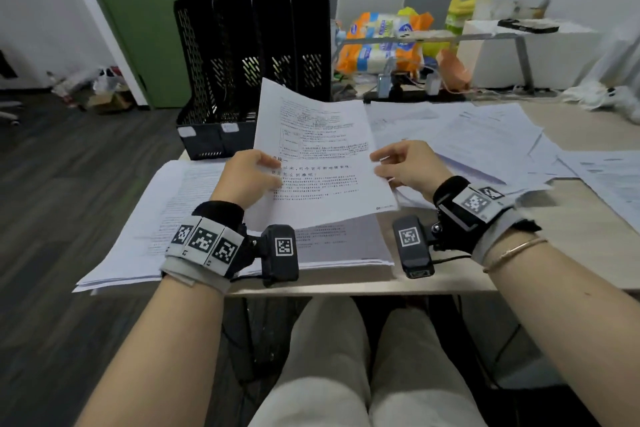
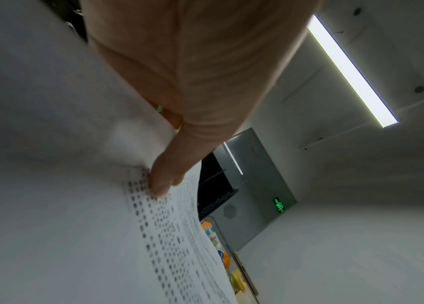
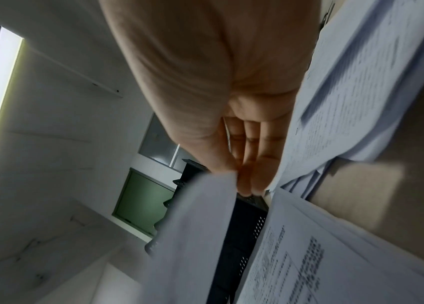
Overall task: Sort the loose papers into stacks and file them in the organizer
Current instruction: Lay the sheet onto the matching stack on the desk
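Note:
A printed sheet (image 1: 322, 163) is held tilted above the desk between both hands. My left hand (image 1: 254, 177) pinches its left edge, the thumb lying on the printed face (image 2: 161, 181). My right hand (image 1: 403, 166) pinches the right edge (image 3: 205, 197) with thumb on top and fingers (image 3: 252, 164) beneath. Under the sheet lies a thick stack of papers (image 1: 180, 218) at the desk's front left. Loose papers (image 1: 485, 139) are spread over the right side. The black mesh organizer (image 1: 252, 55) stands upright at the back left with its slots facing me.
Behind the organizer a second table carries orange and white packets (image 1: 381, 42), a yellow bottle (image 1: 462, 7) and a phone (image 1: 528, 25). A green door (image 1: 145, 10) is at the far left. The desk's front edge (image 1: 346, 288) runs just above my knees.

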### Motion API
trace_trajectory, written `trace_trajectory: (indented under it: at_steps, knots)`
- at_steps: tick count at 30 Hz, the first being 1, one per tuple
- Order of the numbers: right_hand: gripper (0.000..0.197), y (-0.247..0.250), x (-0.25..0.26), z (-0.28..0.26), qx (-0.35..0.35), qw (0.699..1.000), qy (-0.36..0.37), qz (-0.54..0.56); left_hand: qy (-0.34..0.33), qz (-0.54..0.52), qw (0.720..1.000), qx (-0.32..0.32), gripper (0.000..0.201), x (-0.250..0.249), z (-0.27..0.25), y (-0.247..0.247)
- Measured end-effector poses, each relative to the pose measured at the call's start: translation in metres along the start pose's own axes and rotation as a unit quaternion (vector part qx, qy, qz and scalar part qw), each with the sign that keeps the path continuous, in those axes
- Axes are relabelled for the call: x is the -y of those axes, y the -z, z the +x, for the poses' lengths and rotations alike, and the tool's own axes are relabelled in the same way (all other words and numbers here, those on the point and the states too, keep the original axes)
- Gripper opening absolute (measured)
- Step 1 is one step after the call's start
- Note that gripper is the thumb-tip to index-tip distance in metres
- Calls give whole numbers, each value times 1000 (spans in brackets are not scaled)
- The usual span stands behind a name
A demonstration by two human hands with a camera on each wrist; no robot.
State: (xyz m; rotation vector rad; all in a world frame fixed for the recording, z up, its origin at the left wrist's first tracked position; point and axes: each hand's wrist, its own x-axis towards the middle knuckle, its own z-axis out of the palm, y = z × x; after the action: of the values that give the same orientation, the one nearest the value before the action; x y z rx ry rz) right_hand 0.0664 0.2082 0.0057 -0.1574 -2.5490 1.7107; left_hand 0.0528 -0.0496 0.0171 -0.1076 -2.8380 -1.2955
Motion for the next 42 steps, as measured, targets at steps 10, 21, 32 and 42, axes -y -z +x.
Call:
trace_trajectory:
  at_steps: [10, 21, 32, 42]
  knots:
    - [15, -9, -14, -14, 55, 993, -60, -85, 39, 77, 995, 52, 47, 18, -16, 3]
    - [19, -15, -25, -17, 74, 987, -68, -122, 18, 145, 965, 219, 66, 10, -21, -34]
    - [25, -17, -14, -13, 91, 976, 37, -196, -29, 96, 977, 187, 55, 0, -19, -37]
    - [21, 37, -4, 2, 25, 979, 53, -195, -114, 40, 974, 192, 44, -70, 3, -67]
